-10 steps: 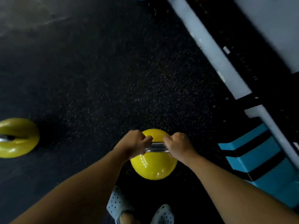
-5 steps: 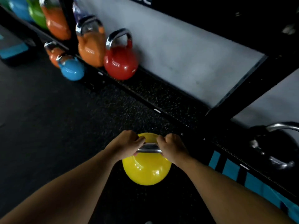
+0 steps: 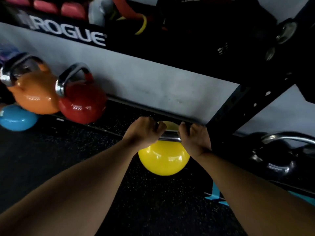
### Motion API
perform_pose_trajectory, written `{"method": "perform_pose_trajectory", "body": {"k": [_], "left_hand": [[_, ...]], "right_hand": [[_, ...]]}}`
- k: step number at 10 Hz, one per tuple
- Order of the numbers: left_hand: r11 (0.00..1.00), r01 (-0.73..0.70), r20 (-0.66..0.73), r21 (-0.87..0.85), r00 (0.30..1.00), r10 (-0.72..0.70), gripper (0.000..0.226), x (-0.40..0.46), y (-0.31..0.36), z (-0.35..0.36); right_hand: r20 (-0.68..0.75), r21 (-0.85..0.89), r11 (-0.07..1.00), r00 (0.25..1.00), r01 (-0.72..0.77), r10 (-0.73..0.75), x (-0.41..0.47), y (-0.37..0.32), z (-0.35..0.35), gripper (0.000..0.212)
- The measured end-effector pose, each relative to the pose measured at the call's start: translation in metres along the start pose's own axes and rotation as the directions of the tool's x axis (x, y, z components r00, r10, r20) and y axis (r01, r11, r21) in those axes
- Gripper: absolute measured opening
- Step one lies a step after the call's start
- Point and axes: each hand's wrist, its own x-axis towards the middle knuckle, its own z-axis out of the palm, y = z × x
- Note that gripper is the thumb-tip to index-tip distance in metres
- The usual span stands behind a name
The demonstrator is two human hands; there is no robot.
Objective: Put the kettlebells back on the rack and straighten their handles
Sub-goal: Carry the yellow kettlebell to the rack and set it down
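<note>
A yellow kettlebell with a steel handle hangs off the floor, just in front of the rack's low shelf. My left hand and my right hand both grip its handle, side by side. A red kettlebell and an orange kettlebell stand on the shelf to the left, handles up. A blue kettlebell sits lower at the far left. A black kettlebell rests on the shelf at the right.
A black rack upright with holes slants down just right of my right hand. A black upper shelf beam with white lettering runs overhead, loaded with bands and bags. Dark speckled rubber flooring lies below. A teal striped box pokes out at lower right.
I have carried the yellow kettlebell forward from the open floor up to the rack's low shelf. The rack and its kettlebells are much closer in view.
</note>
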Motion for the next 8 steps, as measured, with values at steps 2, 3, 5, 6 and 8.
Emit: {"method": "perform_pose_trajectory", "body": {"k": [2, 3, 5, 6, 8], "left_hand": [[0.986, -0.162, 0.181, 0.050, 0.972, 0.151, 0.040, 0.083, 0.017, 0.001], [0.977, -0.210, 0.146, 0.018, 0.968, 0.206, 0.035, 0.103, 0.018, 0.008], [0.978, -0.204, 0.095, 0.041, 0.975, 0.199, 0.048, 0.139, 0.017, 0.029], [0.984, -0.177, 0.062, -0.007, 0.982, 0.177, 0.059, 0.147, 0.018, 0.033], [0.976, -0.059, -0.038, -0.209, 0.998, 0.053, 0.062, 0.148, 0.012, 0.038]], "right_hand": [[-0.174, -0.032, 0.988, 0.975, -0.149, 0.142, 0.052, 0.018, -0.013, 0.026], [-0.236, -0.126, 0.986, 0.969, -0.107, 0.075, 0.076, 0.033, -0.008, 0.026], [-0.264, -0.038, 0.943, 0.914, -0.329, 0.308, 0.112, 0.058, -0.006, 0.069], [-0.273, 0.035, 0.938, 0.899, -0.346, 0.342, 0.115, 0.056, -0.004, 0.071], [-0.264, 0.367, 0.860, 0.847, -0.355, 0.462, 0.131, 0.059, 0.008, 0.072]]}}
